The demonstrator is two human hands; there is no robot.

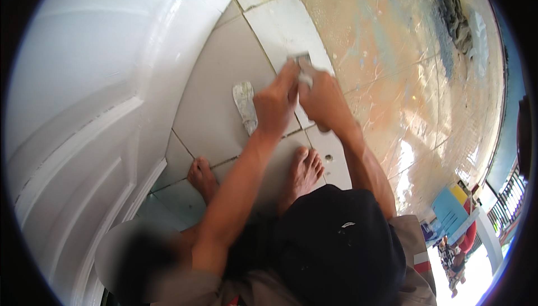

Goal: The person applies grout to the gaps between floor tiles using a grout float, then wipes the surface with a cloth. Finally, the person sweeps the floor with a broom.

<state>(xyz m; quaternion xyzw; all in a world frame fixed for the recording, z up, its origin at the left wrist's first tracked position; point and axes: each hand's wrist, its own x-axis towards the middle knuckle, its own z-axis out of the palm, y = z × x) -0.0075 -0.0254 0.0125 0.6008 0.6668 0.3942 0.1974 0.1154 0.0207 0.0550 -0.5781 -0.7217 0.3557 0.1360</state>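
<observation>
Over the pale floor tiles, my left hand [274,104] and my right hand [324,97] come together. Both are closed around a small scraper-like tool, its flat grey blade [303,58] showing past my fingertips. Something whitish [306,78] shows between the hands; its kind is unclear. The tool's handle is mostly hidden by my right hand. A second flat tool, a putty knife crusted with white [244,104], lies on the tile just left of my left hand. Some motion blur softens the fingers.
A white panelled door [112,82] fills the left side. My bare feet [305,169] are on the tiles, near a small drain hole [329,158]. Glossy, stained orange-brown floor [386,82] stretches right, with a dark crumpled cloth [455,20]. People and a blue panel [449,211] appear lower right.
</observation>
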